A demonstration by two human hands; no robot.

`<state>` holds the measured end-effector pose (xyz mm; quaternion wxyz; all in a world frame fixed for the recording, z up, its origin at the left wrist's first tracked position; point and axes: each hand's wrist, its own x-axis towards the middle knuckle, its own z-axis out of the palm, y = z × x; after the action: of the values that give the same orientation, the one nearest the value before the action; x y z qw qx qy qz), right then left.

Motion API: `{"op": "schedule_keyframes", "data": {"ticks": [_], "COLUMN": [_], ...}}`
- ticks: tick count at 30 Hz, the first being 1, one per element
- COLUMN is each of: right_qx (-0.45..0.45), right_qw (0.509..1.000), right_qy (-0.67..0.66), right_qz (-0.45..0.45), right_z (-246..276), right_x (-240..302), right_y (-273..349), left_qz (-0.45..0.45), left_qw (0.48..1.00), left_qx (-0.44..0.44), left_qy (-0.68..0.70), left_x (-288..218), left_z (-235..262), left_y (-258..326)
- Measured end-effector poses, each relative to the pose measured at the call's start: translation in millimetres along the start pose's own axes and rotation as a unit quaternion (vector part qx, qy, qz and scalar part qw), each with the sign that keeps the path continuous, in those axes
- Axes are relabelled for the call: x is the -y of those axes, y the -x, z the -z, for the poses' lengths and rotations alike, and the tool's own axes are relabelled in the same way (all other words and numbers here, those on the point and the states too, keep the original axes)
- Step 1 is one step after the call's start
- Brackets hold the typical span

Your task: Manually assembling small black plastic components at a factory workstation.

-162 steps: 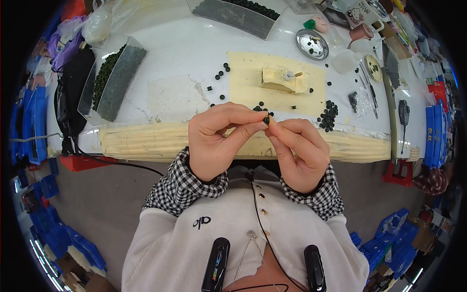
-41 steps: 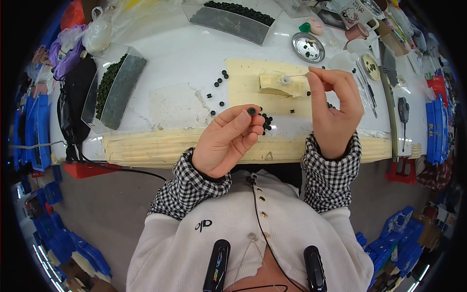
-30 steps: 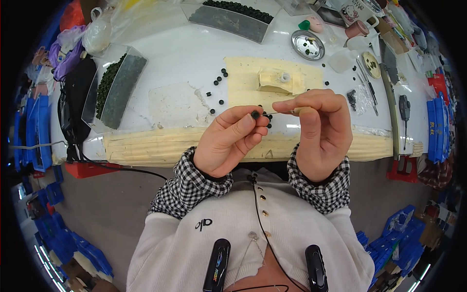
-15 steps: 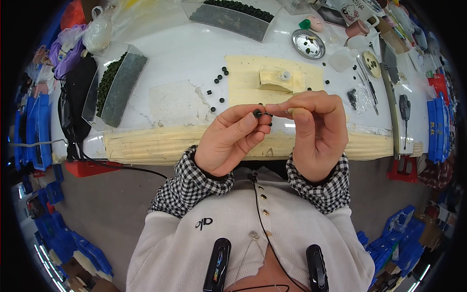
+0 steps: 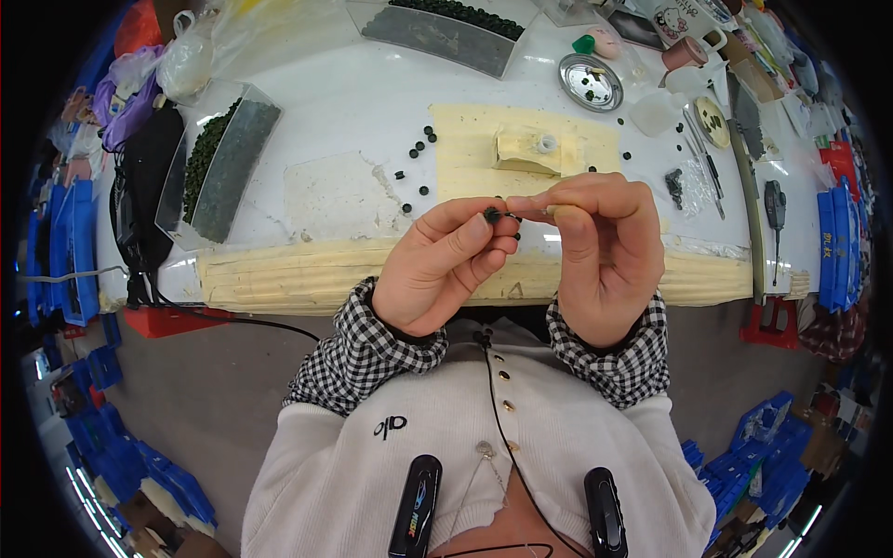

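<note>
My left hand (image 5: 446,265) pinches a small dark bead (image 5: 491,215) between thumb and fingertips, raised above the near edge of the white table (image 5: 344,102). My right hand (image 5: 600,251) meets it from the right, its thumb and forefinger closed on something thin at the bead; a thread is too fine to make out. Both hands touch at the fingertips. Loose dark beads (image 5: 416,153) lie scattered behind them beside a pale yellow mat (image 5: 474,158) that carries a small cream block (image 5: 526,151).
A clear tray of dark green beads (image 5: 219,163) lies at the left, another long tray (image 5: 437,28) at the back. A round metal dish (image 5: 592,82), cups, tools and bags crowd the right and back. Blue crates line the floor on both sides.
My right hand came down from above the cream block to my left hand, and its fingertips now meet the bead. My left hand stayed roughly in place.
</note>
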<state>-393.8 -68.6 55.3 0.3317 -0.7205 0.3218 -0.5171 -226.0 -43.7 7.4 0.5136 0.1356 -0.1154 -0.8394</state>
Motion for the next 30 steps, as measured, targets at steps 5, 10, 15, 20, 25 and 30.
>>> {"op": "schedule_keyframes", "data": {"ticks": [5, 10, 15, 20, 25, 30], "right_qx": [-0.048, -0.155, -0.153, -0.079, -0.089, -0.013], "right_qw": [0.996, 0.988, 0.952, 0.933, 0.939, 0.982], "right_qy": [-0.079, -0.03, 0.259, 0.345, 0.329, 0.19], "right_qz": [0.014, -0.005, 0.058, 0.066, 0.054, 0.016], "right_z": [-2.6, 4.8, 16.4, 19.2, 16.0, 10.6], "right_x": [-2.5, -8.0, -32.6, -47.6, -36.7, -3.0], "right_y": [1.6, -6.7, -23.1, -25.5, -21.5, 1.5], "left_qz": [-0.005, -0.044, -0.195, -0.265, -0.329, -0.332], "left_qw": [1.0, 0.998, 0.929, 0.843, 0.767, 0.752], "left_qx": [0.012, -0.025, -0.095, -0.13, -0.117, -0.11], "left_qy": [0.008, -0.042, -0.299, -0.449, -0.538, -0.558], "left_x": [0.5, -0.8, -1.5, -3.2, -4.3, -7.0], "left_z": [0.2, -2.6, -12.3, -16.8, -13.7, -17.3], "left_y": [0.2, 1.8, 2.2, 6.0, 6.0, 5.3]}}
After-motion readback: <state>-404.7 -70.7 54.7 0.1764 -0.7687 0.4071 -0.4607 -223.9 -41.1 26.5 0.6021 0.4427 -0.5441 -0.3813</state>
